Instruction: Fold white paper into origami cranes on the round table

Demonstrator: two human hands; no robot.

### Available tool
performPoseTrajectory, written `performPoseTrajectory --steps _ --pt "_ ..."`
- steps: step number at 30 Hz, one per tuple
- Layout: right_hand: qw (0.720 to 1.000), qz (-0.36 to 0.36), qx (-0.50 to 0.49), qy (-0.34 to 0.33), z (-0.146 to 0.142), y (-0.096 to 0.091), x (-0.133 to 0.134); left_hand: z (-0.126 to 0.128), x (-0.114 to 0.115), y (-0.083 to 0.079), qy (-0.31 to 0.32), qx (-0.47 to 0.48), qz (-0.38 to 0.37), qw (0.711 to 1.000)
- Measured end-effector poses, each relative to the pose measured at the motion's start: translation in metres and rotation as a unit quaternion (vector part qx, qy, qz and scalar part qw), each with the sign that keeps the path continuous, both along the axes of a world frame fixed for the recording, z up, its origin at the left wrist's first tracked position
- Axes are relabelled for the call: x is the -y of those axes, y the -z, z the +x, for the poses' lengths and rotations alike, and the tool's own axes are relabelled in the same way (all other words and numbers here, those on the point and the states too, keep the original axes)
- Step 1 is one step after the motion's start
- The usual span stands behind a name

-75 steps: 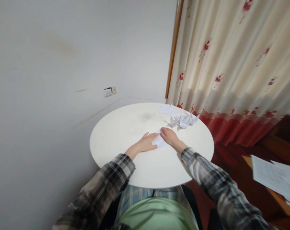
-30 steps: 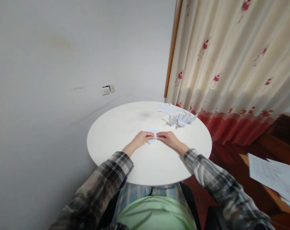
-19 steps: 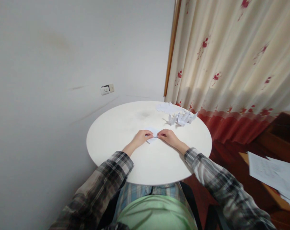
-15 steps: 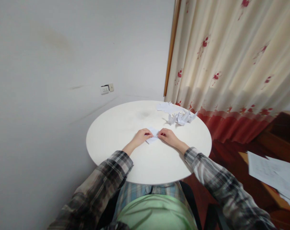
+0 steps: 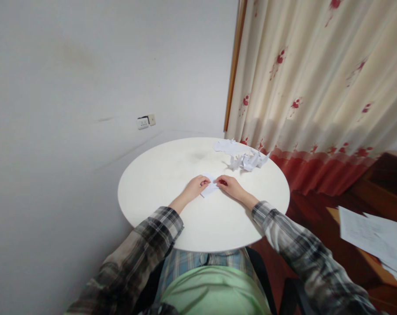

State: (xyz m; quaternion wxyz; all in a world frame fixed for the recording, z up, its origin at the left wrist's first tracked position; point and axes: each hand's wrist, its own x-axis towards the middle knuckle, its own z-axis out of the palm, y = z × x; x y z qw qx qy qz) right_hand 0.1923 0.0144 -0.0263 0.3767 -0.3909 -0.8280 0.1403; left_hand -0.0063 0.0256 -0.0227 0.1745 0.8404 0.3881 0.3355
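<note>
A small piece of white folded paper (image 5: 210, 188) lies on the round white table (image 5: 172, 175), near its middle. My left hand (image 5: 195, 187) pinches its left side with the fingers curled. Closed on the paper's right side is my right hand (image 5: 229, 186), its fingertips almost meeting those of the left. Both hands rest low on the tabletop. Plaid sleeves cover both forearms.
Several folded and crumpled white paper pieces (image 5: 247, 161) lie at the table's far right edge. A cream curtain with red flowers (image 5: 316, 87) hangs to the right. Loose white sheets (image 5: 370, 238) rest on dark wooden furniture at the right. A wall socket (image 5: 145, 121) sits behind the table.
My hands went from pressing flat on the paper to pinching it between the fingertips. The paper now looks smaller and more folded. The view shifted slightly.
</note>
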Motion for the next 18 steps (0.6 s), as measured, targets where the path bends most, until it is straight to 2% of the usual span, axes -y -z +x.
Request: performPoseTrajectory --steps 6,18 --pt "1.0 0.008 0.0 -0.01 0.0003 0.0011 -0.0018 -0.0002 0.0024 -0.0017 0.014 -0.04 0.034 0.999" --pt "0.997 0.069 0.022 -0.017 -0.0008 -0.002 -0.0003 0.0 0.0057 0.0011 -0.005 -0.096 0.071 0.993"
